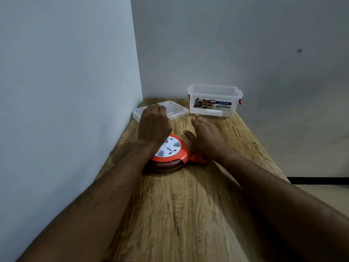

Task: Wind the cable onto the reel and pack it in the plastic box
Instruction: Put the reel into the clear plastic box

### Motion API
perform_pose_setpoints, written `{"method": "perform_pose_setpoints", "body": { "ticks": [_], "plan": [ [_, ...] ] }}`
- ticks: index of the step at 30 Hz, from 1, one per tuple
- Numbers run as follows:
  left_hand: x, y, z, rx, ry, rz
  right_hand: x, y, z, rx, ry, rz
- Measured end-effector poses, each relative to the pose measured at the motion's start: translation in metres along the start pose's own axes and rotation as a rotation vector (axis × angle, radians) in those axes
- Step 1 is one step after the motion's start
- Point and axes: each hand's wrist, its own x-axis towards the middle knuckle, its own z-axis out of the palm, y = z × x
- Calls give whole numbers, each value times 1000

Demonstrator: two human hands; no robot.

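From the head camera, a long wood-grain worktop [188,205] runs away from the viewer into a corner of pale grey walls [66,72]. At its far end stands a clear rectangular plastic box with red side clips [214,100], open at the top, a printed label across its near wall. Through the translucent walls nothing shows inside it. Just to its left, flat on the worktop and close to the left wall, lies the box's clear plastic lid [175,110], apart from the box.

Nearer the viewer sits the round orange cable reel with a white socket face [171,151], lying flat with the sockets upward. Dark red cable [166,165] is visible coiled in the groove around its near edge, and an orange plug-like piece [196,157] rests against the reel's right side, partly under the right wrist. The reel is well apart from the box and outside it.

Both bare forearms reach forward from the bottom corners. The left hand [154,123] hangs palm down above the reel's far left part and the lid's near edge, fingers loosely together and holding nothing. The right hand [204,137] lies just beside the reel's right edge, palm down, fingers spread and pointing toward the box, also empty; whether it touches the worktop cannot be told.
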Motion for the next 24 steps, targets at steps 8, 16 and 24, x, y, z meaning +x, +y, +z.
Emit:
{"method": "perform_pose_setpoints", "body": {
  "ticks": [8,16,24],
  "plan": [
    [43,23,68,21,-122,128,49,62,4,-65,-140,67],
    [129,43,118,-162,-119,91,121,142,-28,-18,-25,138],
    [168,50,179,-366,-288,-138,168,206,-21,-10,-33,227]
  ]
}}
